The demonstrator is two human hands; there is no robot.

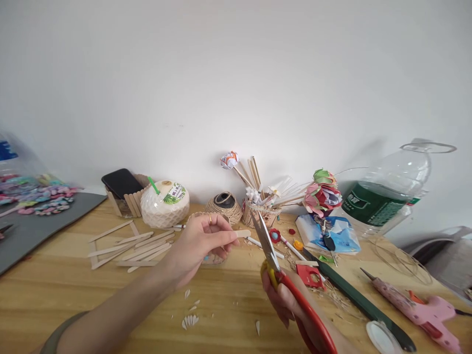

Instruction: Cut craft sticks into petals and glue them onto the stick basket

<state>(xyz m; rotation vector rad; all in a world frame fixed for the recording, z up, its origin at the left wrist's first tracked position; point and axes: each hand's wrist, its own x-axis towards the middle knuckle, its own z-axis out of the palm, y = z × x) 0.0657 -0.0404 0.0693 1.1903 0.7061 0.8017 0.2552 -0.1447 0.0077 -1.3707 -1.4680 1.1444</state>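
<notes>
So we've got our left hand (201, 241) pinching a wooden stick (241, 234) out over the table (55, 290), end toward the scissors (280, 275) gripped in our right hand (287, 302) for trimming.

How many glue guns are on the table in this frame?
1. A pink glue gun lies at the table's right edge, right of the right hand holding red scissors. Others may be hidden out of frame.
</notes>
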